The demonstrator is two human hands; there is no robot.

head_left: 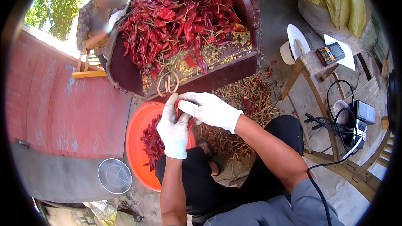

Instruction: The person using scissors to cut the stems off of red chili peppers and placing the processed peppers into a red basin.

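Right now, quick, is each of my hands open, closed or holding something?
Left hand: closed, holding a red pepper.
Right hand: fingers curled at that pepper; whether they grip it cannot be told.

On the cart bed just beyond the fingers, a heap of chilies, with seeds along the near side. On the floor, an orange basin beneath the fingers and a litter of stems to their right.
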